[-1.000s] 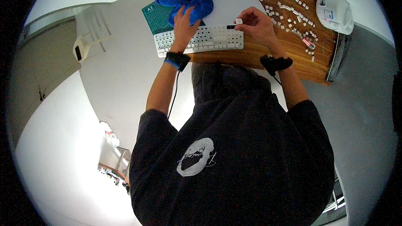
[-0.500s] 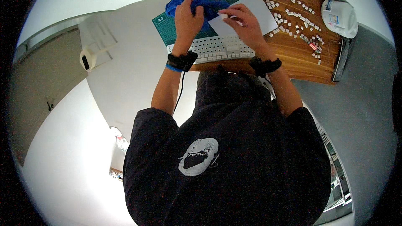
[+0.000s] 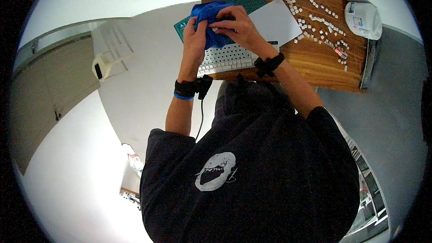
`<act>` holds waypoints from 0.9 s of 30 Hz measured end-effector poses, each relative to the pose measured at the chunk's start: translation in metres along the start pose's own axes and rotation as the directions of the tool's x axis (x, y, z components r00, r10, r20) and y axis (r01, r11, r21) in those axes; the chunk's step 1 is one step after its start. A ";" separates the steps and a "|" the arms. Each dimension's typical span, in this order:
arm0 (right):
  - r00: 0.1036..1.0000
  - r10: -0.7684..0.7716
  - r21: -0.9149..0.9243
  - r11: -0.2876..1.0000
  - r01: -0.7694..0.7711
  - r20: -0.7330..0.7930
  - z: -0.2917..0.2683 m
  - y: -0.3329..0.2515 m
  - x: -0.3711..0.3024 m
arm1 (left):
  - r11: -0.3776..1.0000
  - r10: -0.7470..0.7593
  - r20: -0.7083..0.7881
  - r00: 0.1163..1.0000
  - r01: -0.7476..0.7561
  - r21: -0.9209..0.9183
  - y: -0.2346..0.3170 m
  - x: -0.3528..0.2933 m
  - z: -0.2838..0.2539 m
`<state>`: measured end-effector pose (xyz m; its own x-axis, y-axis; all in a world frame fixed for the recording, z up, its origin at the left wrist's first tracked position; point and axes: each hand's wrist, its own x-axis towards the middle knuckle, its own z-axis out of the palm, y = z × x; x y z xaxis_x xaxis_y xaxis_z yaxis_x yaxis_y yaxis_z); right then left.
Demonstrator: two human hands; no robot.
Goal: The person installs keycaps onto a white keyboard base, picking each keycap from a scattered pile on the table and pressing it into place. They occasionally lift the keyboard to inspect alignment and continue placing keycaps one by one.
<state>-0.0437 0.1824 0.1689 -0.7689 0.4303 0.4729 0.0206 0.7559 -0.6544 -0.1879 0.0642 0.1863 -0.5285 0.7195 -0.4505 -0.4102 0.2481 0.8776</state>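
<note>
A bunched blue cloth (image 3: 210,12) is gripped by my left hand (image 3: 194,44), above the front part of a green cutting mat (image 3: 252,1). My right hand (image 3: 240,28) has its fingers pinched on a small white keycap (image 3: 214,29), pressed against the cloth. Just below both hands lies a white keyboard (image 3: 227,56). Caps sit on its nearest row, while bare dark switch spots show farther back. Part of the keyboard's right side is hidden by my right forearm.
A white sheet of paper (image 3: 275,23) lies right of the cloth. Many loose keycaps (image 3: 315,18) are spread in rows on the wooden table (image 3: 310,63), beside a red-handled tool (image 3: 340,53). A translucent plastic container (image 3: 363,21) stands at the right edge. A pale chair (image 3: 102,66) is far left.
My right hand has moved left with the keycap and met the cloth. My left hand and the cloth have come slightly nearer, now covering the keyboard's far left part.
</note>
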 end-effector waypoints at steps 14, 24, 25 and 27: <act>0.989 0.109 0.079 0.990 -0.117 0.095 -0.014 0.006 -0.017 | 0.980 0.156 0.041 0.987 -0.160 0.119 -0.004 -0.008 0.002; 0.961 0.276 0.171 0.947 -0.273 0.005 0.003 -0.001 -0.032 | 0.735 0.380 0.133 0.916 -0.386 0.557 -0.018 -0.019 0.030; 0.953 0.302 0.158 0.942 -0.297 -0.006 0.006 -0.001 -0.032 | 0.776 0.354 0.126 0.927 -0.366 0.514 -0.020 -0.018 0.031; 0.934 0.356 0.127 0.926 -0.355 0.015 0.010 -0.008 -0.039 | 0.780 0.352 0.129 0.927 -0.366 0.507 -0.027 -0.018 0.029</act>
<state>-0.0201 0.1550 0.1499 -0.7206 0.6637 0.2004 0.2103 0.4847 -0.8490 -0.1456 0.0635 0.1752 -0.5384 0.8381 -0.0880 0.2503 0.2588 0.9329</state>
